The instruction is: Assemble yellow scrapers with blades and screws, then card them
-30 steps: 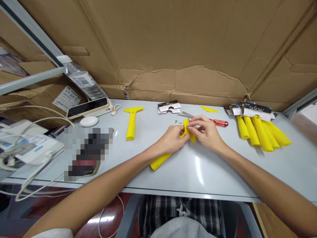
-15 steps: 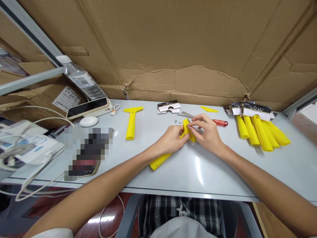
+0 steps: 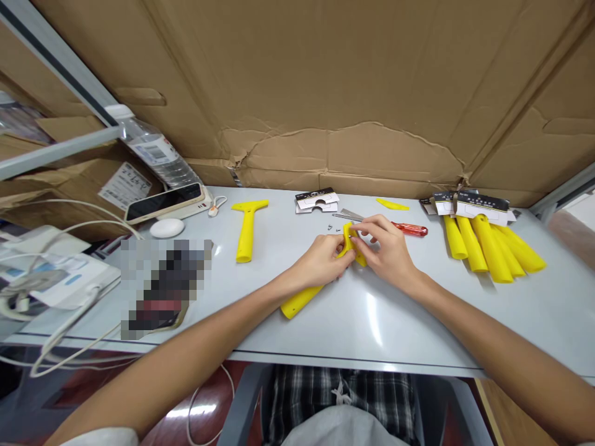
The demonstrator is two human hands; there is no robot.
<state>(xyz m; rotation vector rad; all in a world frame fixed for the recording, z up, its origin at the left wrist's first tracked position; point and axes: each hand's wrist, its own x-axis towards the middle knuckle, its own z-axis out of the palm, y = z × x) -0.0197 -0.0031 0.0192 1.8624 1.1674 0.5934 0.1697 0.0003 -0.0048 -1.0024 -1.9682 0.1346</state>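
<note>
The yellow tool (image 3: 305,298), T-shaped, is held slanting, its middle hidden in the grip. The bare handle (image 3: 294,308), dark-spotted near its end, points between seven and eight o'clock; the crosspiece (image 3: 347,230) runs from eleven to five.

Workshop bench (image 3: 334,331) with screwdriver (image 3: 413,230) and cardboard backing (image 3: 325,80)

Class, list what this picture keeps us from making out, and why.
All in the head view:
Middle of the held yellow tool: hidden by the left hand.
What, if anything, the right hand pinches: too small.
Detail under the pixelated patch: blurred out.
Fine print on the central cards: too small.
What the red handle joins: covered by the right hand.
</note>
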